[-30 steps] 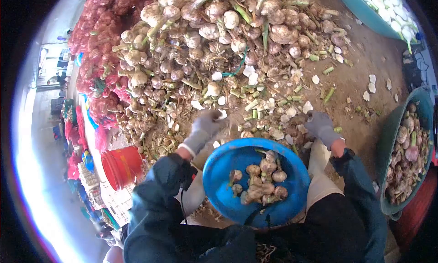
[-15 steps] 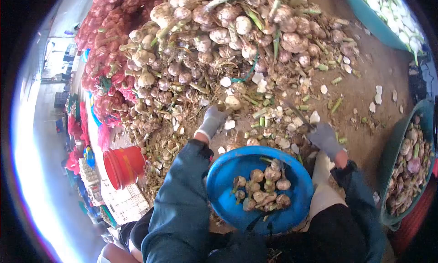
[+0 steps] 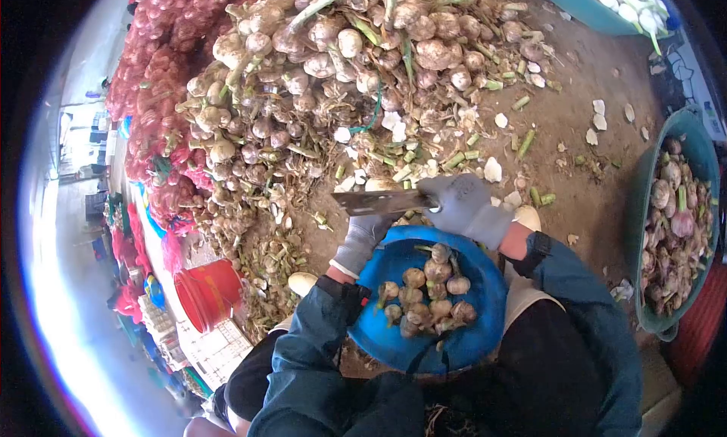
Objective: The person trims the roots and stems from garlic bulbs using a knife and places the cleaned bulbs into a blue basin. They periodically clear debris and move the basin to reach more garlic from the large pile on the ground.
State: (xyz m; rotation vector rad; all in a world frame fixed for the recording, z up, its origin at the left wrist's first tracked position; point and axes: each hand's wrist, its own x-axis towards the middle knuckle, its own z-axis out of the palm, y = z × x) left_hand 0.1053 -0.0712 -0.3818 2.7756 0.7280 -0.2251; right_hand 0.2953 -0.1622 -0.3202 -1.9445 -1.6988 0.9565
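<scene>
The left glove (image 3: 354, 249) is grey, with a whitish edge at the wrist. The right glove (image 3: 473, 213) is grey too, darker over the fingers and paler toward its cuff. A strip of bare wrist shows above each. The left sleeve (image 3: 303, 361) and right sleeve (image 3: 587, 293) are dark teal, loose and creased, ending in black: a left cuff (image 3: 339, 290) with a small red spot, and a right cuff (image 3: 538, 249) gathered snugly. The trousers (image 3: 549, 354) are black. The boots (image 3: 303, 283) are off-white, with smooth, rounded toes
</scene>
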